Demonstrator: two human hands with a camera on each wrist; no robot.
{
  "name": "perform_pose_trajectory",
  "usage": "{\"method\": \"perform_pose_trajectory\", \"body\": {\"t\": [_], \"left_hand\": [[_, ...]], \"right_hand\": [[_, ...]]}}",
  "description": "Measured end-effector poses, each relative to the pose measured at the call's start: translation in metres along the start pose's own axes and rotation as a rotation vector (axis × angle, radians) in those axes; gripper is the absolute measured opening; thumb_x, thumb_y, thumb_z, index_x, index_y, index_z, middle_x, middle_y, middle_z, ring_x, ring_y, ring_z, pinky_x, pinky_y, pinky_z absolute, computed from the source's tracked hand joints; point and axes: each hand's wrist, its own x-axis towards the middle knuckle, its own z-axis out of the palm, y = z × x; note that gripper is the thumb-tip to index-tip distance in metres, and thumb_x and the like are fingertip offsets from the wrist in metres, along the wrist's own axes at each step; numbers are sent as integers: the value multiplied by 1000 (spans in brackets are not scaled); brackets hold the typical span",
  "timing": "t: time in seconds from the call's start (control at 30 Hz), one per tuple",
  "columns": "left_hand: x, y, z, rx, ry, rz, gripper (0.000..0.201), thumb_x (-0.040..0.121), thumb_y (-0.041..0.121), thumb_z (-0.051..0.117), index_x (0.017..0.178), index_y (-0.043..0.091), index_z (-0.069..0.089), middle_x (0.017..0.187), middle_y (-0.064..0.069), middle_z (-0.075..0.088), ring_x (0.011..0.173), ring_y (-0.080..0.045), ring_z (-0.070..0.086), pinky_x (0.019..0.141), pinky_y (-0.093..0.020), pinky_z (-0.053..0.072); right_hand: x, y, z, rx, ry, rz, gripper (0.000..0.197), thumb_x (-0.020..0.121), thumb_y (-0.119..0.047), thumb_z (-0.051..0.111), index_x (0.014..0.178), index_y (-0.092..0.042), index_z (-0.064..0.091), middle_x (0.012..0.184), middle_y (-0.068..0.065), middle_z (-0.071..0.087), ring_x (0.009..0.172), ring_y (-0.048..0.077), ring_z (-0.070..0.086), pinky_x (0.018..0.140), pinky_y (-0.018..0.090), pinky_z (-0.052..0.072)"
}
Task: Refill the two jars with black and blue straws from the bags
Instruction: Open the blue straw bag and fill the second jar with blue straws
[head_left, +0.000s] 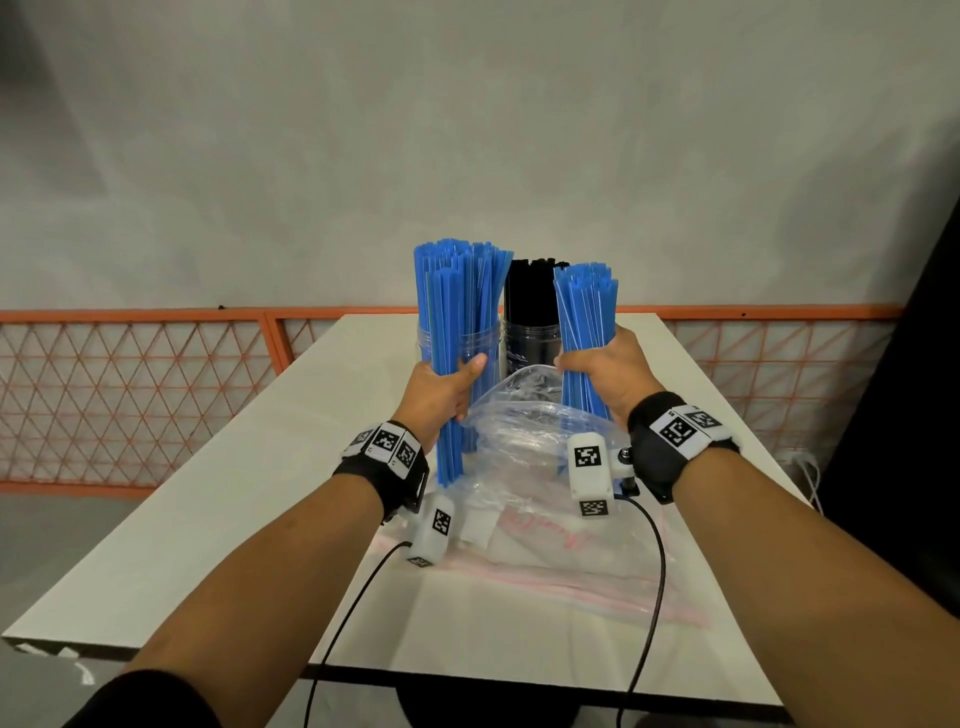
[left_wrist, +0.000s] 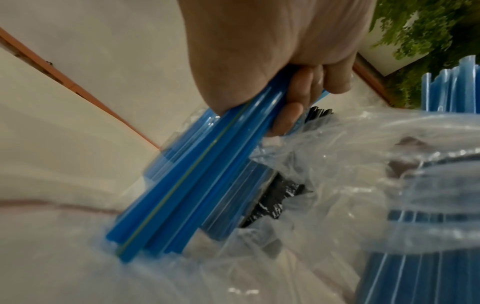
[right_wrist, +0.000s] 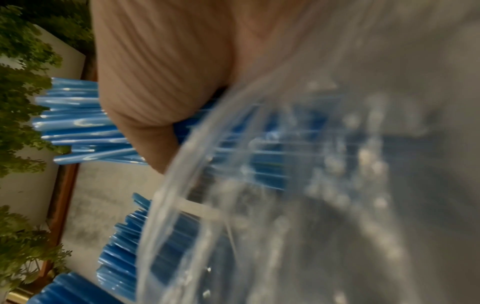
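The clear plastic bag (head_left: 540, 452) lies crumpled on the white table (head_left: 218, 499), nearest the viewer, between the two wrists. Its film fills both wrist views and blurs most detail there.

The left hand (head_left: 441, 389) grips a bundle of blue straws (head_left: 457, 332) upright, fingers curled round it, thumb across the front. The bundle's lower ends stand at the bag's left edge; whether they touch the table cannot be told.

The right hand (head_left: 602, 374) grips a second, smaller bundle (head_left: 584, 312), fingers wrapped round it. Its lower ends pass into the bag mouth and are hidden by the film.

Behind the left bundle stands a clear jar (head_left: 485, 338) holding blue straws; the bundle covers most of it. Beside it, a second jar (head_left: 530, 338) holds black straws (head_left: 530, 288), partly hidden by the right bundle.

An orange mesh fence (head_left: 130, 384) runs behind the table.
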Motion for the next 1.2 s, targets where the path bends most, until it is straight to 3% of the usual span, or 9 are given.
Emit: {"method": "perform_pose_trajectory", "body": {"t": [0.1, 0.2, 0.37, 0.47, 0.63, 0.73, 0.83, 1.03, 1.2], "left_hand": [[-1, 8, 0, 2, -15, 13, 31, 93, 32, 67, 72, 16, 50, 45, 3, 36, 40, -13, 33, 51, -29, 36], [-1, 43, -7, 26, -19, 99, 39, 94, 45, 61, 71, 15, 48, 46, 3, 39, 43, -14, 39, 56, -31, 45], [11, 146, -19, -63, 78, 464, 37, 93, 44, 62, 68, 19, 50, 48, 4, 49, 48, -16, 51, 65, -33, 54], [18, 173, -16, -74, 59, 593, 30, 97, 34, 59, 75, 15, 50, 49, 5, 54, 50, -16, 56, 69, -36, 56], [8, 140, -3, 19, 41, 592, 29, 92, 38, 61, 74, 18, 52, 51, 5, 54, 54, -18, 56, 69, -34, 54], [4, 126, 1, 43, 14, 595, 22, 85, 45, 64, 68, 34, 58, 53, 11, 51, 52, -13, 52, 69, -43, 53], [3, 126, 4, 65, 19, 582, 25, 83, 51, 65, 62, 39, 59, 55, 14, 48, 51, -12, 49, 64, -37, 51], [14, 131, 4, 28, 95, 552, 29, 95, 30, 62, 67, 28, 54, 50, 12, 47, 48, -15, 47, 67, -44, 48], [21, 130, 4, -11, 103, 554, 30, 95, 28, 62, 68, 21, 51, 49, 9, 45, 46, -13, 45, 61, -38, 45]], "right_hand": [[0, 0, -1, -9, 1, -1, 32, 72, -2, 76, 86, -23, 56, 78, -1, 61, 73, 13, 62, 61, 21, 48], [0, 0, -2, -1, -5, 1, 31, 72, -1, 75, 87, -21, 56, 79, 1, 62, 75, 15, 63, 62, 23, 49], [2, 0, -1, -9, -11, 4, 31, 72, -2, 75, 87, -20, 56, 81, 3, 61, 76, 16, 62, 61, 23, 49], [3, 0, -3, 1, -5, 3, 31, 72, -1, 75, 86, -20, 56, 80, 4, 61, 75, 17, 63, 60, 23, 49], [3, 0, -4, 14, -8, 11, 31, 71, -1, 76, 86, -20, 56, 81, 5, 62, 77, 19, 63, 62, 26, 50], [4, 1, -4, 12, -9, 12, 31, 72, -2, 76, 87, -21, 56, 81, 4, 61, 77, 17, 63, 60, 24, 49], [4, 0, -4, 3, -13, 16, 31, 72, -2, 75, 86, -21, 55, 81, 4, 61, 77, 17, 62, 60, 24, 49], [8, -16, 8, -107, -191, 11, 28, 70, 4, 73, 89, -10, 60, 83, 7, 58, 80, 23, 59, 69, 33, 53], [20, -38, 47, -143, -327, -30, 40, 68, 4, 74, 104, -10, 62, 96, 11, 64, 90, 24, 63, 77, 38, 56]]}}
